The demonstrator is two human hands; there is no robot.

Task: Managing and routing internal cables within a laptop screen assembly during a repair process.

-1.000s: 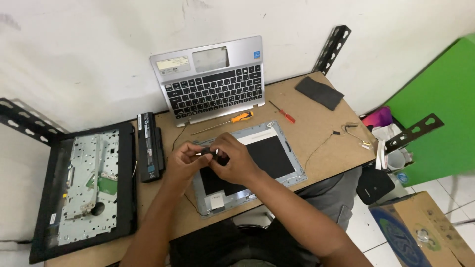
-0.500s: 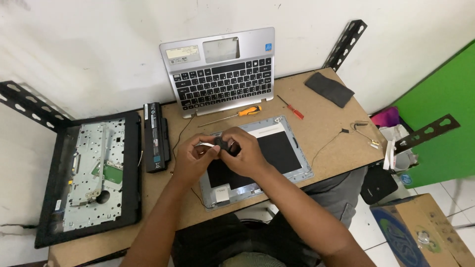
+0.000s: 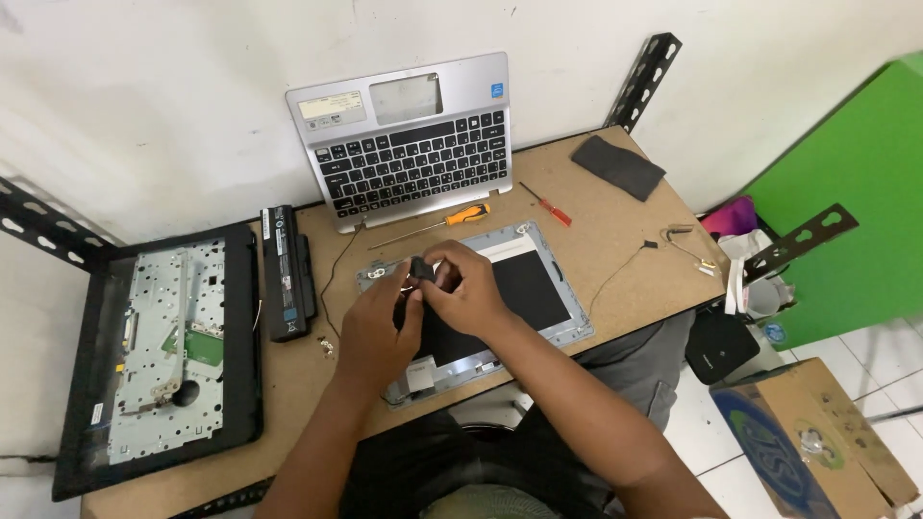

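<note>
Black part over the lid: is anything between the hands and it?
Nothing visible. Both the left hand and right hand already grip the small black part, held just above the grey lid. Their fingers hide most of it.

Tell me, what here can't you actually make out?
- Small black part between both hands: head view, too small and finger-covered to identify.
- Lid panel: left hand and right hand hide its middle.
- Cardboard box: cut off by the frame's lower right edge.
</note>
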